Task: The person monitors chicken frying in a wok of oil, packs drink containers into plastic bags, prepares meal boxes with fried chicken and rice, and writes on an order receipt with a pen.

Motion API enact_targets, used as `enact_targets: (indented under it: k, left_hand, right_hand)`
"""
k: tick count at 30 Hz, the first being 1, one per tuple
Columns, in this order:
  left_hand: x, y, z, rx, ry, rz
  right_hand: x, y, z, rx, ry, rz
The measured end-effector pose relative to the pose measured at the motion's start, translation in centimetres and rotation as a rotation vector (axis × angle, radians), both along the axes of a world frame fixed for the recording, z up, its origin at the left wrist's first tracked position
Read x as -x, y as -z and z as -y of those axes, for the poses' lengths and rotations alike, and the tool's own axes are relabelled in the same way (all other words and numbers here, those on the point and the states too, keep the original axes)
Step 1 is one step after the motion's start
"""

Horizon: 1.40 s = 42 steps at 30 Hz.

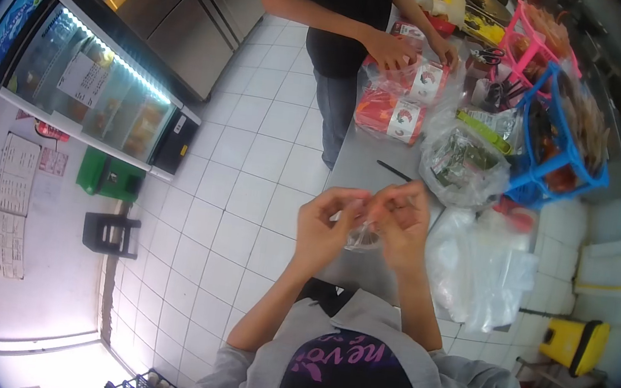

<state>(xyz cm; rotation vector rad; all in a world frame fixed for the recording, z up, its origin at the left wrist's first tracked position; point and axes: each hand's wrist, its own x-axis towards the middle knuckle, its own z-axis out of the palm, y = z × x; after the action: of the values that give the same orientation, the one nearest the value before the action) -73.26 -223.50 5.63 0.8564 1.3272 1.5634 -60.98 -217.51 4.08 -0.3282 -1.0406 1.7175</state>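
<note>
Both hands are raised close together over the near part of the metal table [378, 272]. My left hand [328, 226] pinches one side of a small clear plastic bag [361, 239]. On its other side, my right hand [402, 225] grips the same bag with bent fingers. Something darker shows in the bag, too small to make out. A thin black stick-like item [394, 170] lies on the table just beyond my hands. To the right of it sits a large clear bag with green leaves [465, 163].
Across the table a person in black [344, 43] handles red packages [390, 116]. Blue [561, 177] and pink baskets [533, 51] stand at the right. Stacked clear plastic bags [483, 269] lie at the right edge. A glass-door fridge [92, 82] is at the left.
</note>
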Motion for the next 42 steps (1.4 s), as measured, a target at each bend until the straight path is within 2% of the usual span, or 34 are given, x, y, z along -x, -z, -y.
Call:
enact_targets:
  k: [5,9,11,12,14,15,17,19,21,23,25,26,27,29,30,32,33,35,36,38,39,41,42]
  left_hand:
    - [-1.8,-1.4,-3.1,-0.074,0.122,-0.114]
    - [0.2,-0.7,-5.0,-0.052,0.269,-0.041]
    - [2.0,-0.5,-5.6,-0.074,0.434,-0.201]
    - [2.6,-0.1,-6.0,-0.082,0.454,-0.187]
    - [3.9,0.8,-6.6,-0.268,0.667,-0.020]
    - [5.4,0.7,-6.2,-0.277,0.682,-0.005]
    - [9.1,0.3,-5.2,-0.265,0.734,-0.093]
    - [14.3,2.7,-4.2,-0.259,0.735,-0.112]
    - [20.0,7.2,-3.4,-0.187,0.665,-0.007]
    - [25.1,9.7,-1.6,0.001,0.538,-0.008]
    - [25.9,14.2,-0.5,0.021,0.553,-0.035]
    - [25.7,16.3,-0.7,0.040,0.544,-0.082]
    - [23.4,17.3,-1.4,-0.070,0.646,-0.136]
    - [16.0,17.2,-3.4,-0.329,0.812,-0.234]
    - [12.3,16.6,-4.0,-0.415,0.822,-0.201]
    - [7.4,15.4,-6.5,-0.428,0.844,-0.319]
    - [5.3,16.3,-7.2,-0.434,0.859,-0.317]
    - [2.2,19.0,-9.0,-0.498,0.868,-0.503]
    - [1.6,19.1,-9.4,-0.503,0.876,-0.499]
    - [0.8,19.8,-9.7,-0.301,0.877,-0.404]
    - [1.0,19.0,-9.9,-0.299,0.889,-0.403]
    - [1.7,16.2,-10.9,-0.183,0.810,-0.237]
    - [1.0,17.0,-11.9,-0.142,0.863,-0.188]
  right_hand:
    - [-1.8,-0.5,-1.1,-0.068,0.167,-0.023]
    - [-1.7,-0.1,-1.5,-0.137,0.281,0.167]
    - [-1.0,-0.3,-0.9,-0.082,0.378,0.277]
    - [-0.8,-0.2,-0.7,-0.085,0.398,0.293]
    - [-0.6,0.3,-0.3,-0.191,0.605,0.443]
    - [-0.3,0.4,0.0,-0.196,0.622,0.458]
    - [0.5,0.7,0.7,-0.206,0.897,0.509]
    - [1.1,0.8,1.5,-0.229,0.985,0.630]
    - [1.9,0.7,2.0,-0.258,1.068,0.764]
    - [2.5,0.9,2.8,-0.236,1.088,0.753]
    - [2.7,0.9,3.9,-0.199,1.049,0.698]
    - [2.8,0.8,4.3,-0.164,0.990,0.620]
    - [2.9,0.4,4.8,-0.172,1.006,0.641]
    - [3.4,-0.1,5.7,-0.136,1.014,0.607]
    - [3.5,-0.1,5.8,-0.111,1.046,0.609]
    - [4.1,-0.3,5.5,-0.089,1.076,0.598]
    - [4.4,-0.3,5.4,-0.066,1.080,0.586]
    - [5.0,0.2,4.8,-0.053,1.076,0.598]
    - [5.0,0.5,4.6,-0.032,1.056,0.614]
    - [4.3,1.6,3.6,-0.031,1.057,0.579]
    - [3.9,2.0,3.0,-0.037,1.047,0.542]
    - [4.1,1.4,2.2,0.007,1.101,0.533]
    - [3.8,1.4,1.6,-0.034,1.090,0.557]
